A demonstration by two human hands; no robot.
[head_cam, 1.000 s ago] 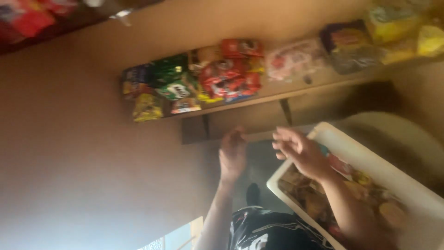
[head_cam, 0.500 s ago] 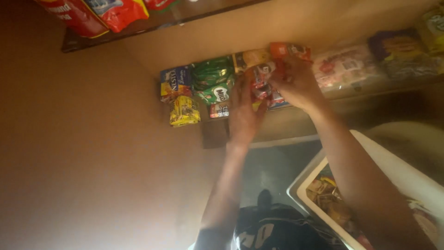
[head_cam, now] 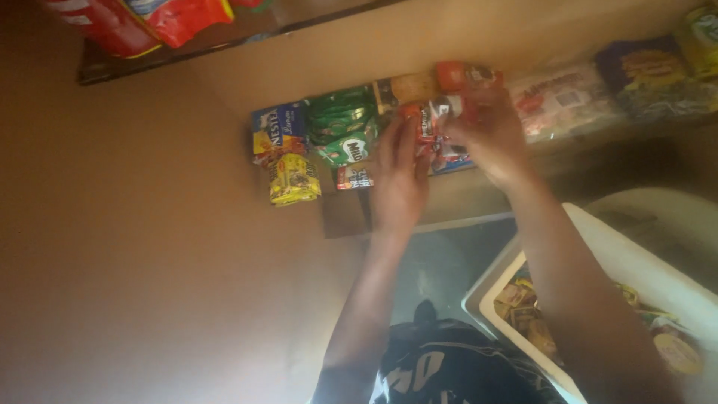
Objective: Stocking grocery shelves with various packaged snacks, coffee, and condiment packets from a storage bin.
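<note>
Reaching up to a wooden shelf (head_cam: 568, 146), both hands meet at one red packet (head_cam: 434, 135) that stands among the goods there. The fingers (head_cam: 464, 123) of the right hand (head_cam: 486, 138) are curled around the right side of this packet and closed on it. The left hand (head_cam: 400, 179) is flat against the left side of the packet, its fingers together and pointing up; I cannot tell if they grip it or only press on it. The picture is a bit blurred here, so the print on the packet is not readable. Left of the hands, on the same shelf, I count two green packs (head_cam: 344, 131), one above the other, then one blue and yellow pack (head_cam: 278, 131) and, hanging below it, one yellow pack (head_cam: 294, 179). A small red sachet (head_cam: 353, 177) hangs just left of the left hand. Behind the hands are one brown box (head_cam: 407, 87) and one orange packet (head_cam: 464, 75). Right of the hands lie one clear bag with red print (head_cam: 565, 101) and one dark purple bag (head_cam: 647, 78). Far up on the left, a second shelf (head_cam: 187, 56) carries two red bags (head_cam: 149, 22). Near the person, low on the right, one white tub (head_cam: 621, 258) holds many small packets, too blurred to count.
</note>
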